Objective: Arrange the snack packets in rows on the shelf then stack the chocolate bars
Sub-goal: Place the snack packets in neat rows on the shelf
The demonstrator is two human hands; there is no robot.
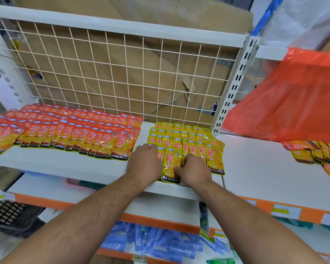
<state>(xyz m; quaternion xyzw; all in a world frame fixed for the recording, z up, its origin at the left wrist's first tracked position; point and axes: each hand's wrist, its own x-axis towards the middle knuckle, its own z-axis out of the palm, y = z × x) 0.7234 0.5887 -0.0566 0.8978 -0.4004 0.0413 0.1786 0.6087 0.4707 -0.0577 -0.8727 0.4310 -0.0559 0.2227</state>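
Left of the left hand (144,162), the red packets (65,128) already lie in neat rows on the shelf (255,164). Both hands are curled loosely, pressing the front yellow packet (171,164) between them; the right hand (193,171) pinches its edge. More packets (312,152) wait to the right. No chocolate bars show, so stacking likely remains.

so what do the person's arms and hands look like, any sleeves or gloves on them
Both arms are bare up to the bottom edge of the picture, with no sleeve in sight. The left hand and the right hand wear no gloves. No ring, watch or wristband shows on either. Dark hair runs along both forearms.
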